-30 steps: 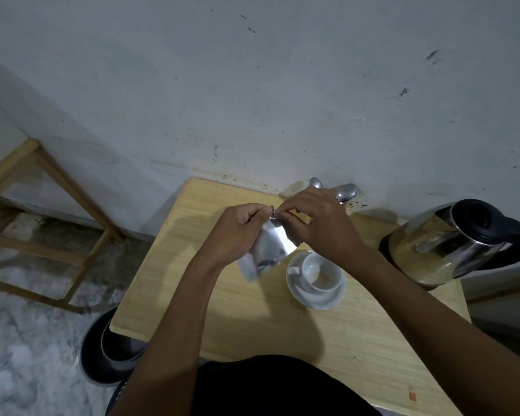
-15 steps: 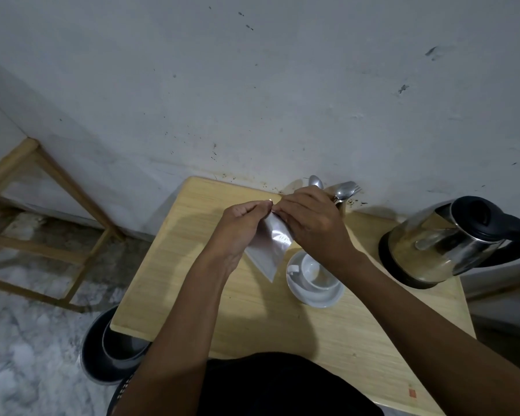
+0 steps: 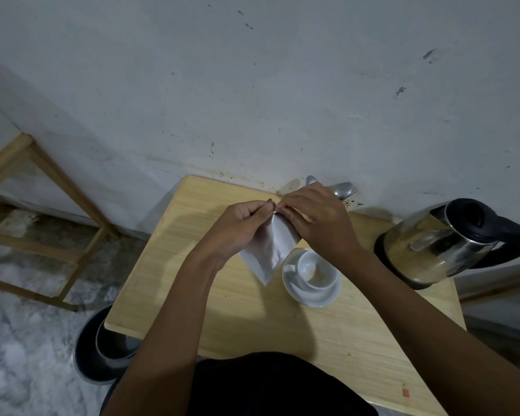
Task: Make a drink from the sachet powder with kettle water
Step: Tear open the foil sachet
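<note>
Silver foil sachet (image 3: 270,250): top edge pinched by left hand (image 3: 240,232) and right hand (image 3: 318,220) (2 grips touching); tear over white ceramic cup (image 3: 312,268)

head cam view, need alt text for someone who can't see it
Two bare hands, left hand and right hand, pinch the top edge of a silvery sachet above a wooden table. An empty white cup on a saucer sits beneath, a steel kettle to the right.
</note>
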Tool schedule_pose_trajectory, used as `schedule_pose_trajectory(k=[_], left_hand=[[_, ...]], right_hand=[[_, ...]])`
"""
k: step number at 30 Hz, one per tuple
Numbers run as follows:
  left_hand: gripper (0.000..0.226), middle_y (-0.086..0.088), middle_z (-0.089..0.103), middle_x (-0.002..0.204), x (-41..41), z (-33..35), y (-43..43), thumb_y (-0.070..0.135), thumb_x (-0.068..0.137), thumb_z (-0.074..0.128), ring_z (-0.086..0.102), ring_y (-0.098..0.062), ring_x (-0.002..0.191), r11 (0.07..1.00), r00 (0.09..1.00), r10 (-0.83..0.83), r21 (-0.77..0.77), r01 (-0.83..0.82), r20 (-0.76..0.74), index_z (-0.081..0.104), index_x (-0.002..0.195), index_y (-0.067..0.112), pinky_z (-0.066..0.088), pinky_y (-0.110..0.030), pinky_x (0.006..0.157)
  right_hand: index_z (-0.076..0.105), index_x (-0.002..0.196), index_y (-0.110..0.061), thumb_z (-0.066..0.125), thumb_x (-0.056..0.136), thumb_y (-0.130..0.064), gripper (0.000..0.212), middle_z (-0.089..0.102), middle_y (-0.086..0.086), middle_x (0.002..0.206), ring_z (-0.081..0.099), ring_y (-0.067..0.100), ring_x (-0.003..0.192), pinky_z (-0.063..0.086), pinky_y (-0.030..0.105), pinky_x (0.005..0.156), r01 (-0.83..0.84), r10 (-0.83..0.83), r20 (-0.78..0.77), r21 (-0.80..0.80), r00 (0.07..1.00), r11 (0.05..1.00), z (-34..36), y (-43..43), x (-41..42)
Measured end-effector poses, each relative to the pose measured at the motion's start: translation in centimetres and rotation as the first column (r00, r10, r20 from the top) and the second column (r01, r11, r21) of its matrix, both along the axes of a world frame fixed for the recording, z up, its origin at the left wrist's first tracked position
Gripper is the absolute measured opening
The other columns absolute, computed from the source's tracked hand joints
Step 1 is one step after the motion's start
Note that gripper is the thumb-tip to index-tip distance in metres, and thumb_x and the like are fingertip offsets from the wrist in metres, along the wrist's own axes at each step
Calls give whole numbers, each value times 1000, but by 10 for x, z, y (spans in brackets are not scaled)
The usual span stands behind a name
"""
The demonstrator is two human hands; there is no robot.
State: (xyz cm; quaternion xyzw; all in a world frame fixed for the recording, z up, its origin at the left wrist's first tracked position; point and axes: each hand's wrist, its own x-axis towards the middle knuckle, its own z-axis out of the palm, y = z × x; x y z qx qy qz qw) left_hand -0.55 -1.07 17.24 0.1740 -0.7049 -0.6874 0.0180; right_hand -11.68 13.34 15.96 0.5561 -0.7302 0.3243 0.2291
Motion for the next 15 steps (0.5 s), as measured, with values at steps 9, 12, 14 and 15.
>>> schedule_pose_trajectory(k=[9, 12, 14, 15], left_hand=[[23, 10, 74, 80, -10, -7, 18, 26, 94, 57, 66, -3, 83, 938, 952, 306, 172, -302, 0, 77, 81, 24, 49, -14, 79], [21, 5, 77, 90, -12, -7, 21, 24, 93, 58, 69, -8, 94, 897, 942, 333, 298, -328, 35, 77, 85, 23, 49, -21, 86], [20, 2, 77, 95, -12, -7, 22, 24, 93, 58, 69, -10, 96, 885, 938, 343, 319, -338, 43, 77, 92, 19, 49, -23, 86], [20, 2, 77, 96, -12, -8, 23, 25, 94, 57, 69, -10, 98, 888, 938, 344, 311, -340, 44, 77, 93, 19, 49, -22, 85]], right_hand=[[72, 84, 2, 62, 92, -3, 14, 72, 10, 83, 56, 19, 82, 44, 30, 81, 70, -76, -64, -83, 995, 994, -8, -17, 11], [71, 86, 3, 55, 98, -7, 22, 72, 12, 85, 59, 22, 81, 46, 31, 80, 76, -86, -100, -101, 991, 992, -12, -19, 14], [72, 87, 4, 55, 98, -7, 23, 72, 13, 86, 63, 25, 79, 48, 33, 79, 84, -98, -122, -116, 988, 990, -12, -18, 14], [72, 88, 5, 55, 98, -6, 22, 72, 14, 87, 64, 26, 79, 49, 35, 79, 89, -104, -129, -117, 986, 989, -13, -17, 14]])
